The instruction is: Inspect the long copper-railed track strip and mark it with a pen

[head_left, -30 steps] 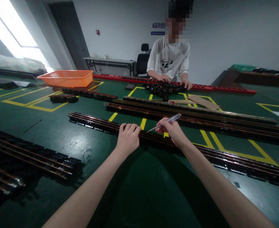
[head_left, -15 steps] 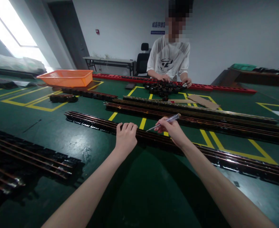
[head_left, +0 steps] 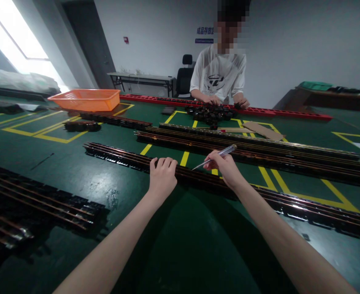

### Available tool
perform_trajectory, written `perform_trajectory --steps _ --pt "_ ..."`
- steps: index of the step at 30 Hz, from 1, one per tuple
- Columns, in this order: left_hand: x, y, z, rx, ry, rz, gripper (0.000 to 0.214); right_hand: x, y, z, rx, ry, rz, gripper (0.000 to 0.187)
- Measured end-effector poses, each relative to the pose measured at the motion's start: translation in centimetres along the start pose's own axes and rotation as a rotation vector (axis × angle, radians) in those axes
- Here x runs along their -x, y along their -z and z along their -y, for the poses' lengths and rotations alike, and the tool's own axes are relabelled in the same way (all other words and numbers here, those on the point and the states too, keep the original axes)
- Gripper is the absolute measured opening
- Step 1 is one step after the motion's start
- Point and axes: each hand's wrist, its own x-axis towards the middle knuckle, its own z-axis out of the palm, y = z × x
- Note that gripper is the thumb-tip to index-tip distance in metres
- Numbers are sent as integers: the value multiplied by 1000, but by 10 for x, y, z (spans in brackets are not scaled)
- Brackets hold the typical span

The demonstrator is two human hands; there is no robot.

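Note:
A long black rail [head_left: 118,157] with copper-coloured strips lies crosswise on the green table in front of me. My left hand [head_left: 163,176] is closed over it, fingers curled across its far edge. In my right hand [head_left: 224,166] is a slim screwdriver [head_left: 227,151] with a clear handle and a thin metal shaft, held like a pen. Its tip points down and left at the top of the rail, just right of my left hand. Whether the tip touches the strips I cannot tell.
More strip-lined rails [head_left: 259,149] lie just beyond, and others [head_left: 45,196] at the near left. An orange basket [head_left: 84,102] stands at the back left. Across the table, a person [head_left: 218,77] handles a pile of black parts [head_left: 210,116] beside a red rack [head_left: 290,114] and cardboard [head_left: 264,130].
My right hand and the screwdriver have shifted slightly right along the rail. My left hand stays put. A shiny piece at the other person's hand no longer shows.

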Motion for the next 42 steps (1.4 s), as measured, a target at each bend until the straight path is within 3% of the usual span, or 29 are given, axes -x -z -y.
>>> perform_trajectory --steps 22,34,42 --pt "1 -1 5 9 83 -48 37 -3 2 -2 20 -16 -29 18" --pt "-2 -3 14 158 27 35 38 -3 4 -4 -39 -52 -79 17" --pt "-2 -4 14 162 22 32 38 0 -2 1 -4 -47 -11 19"
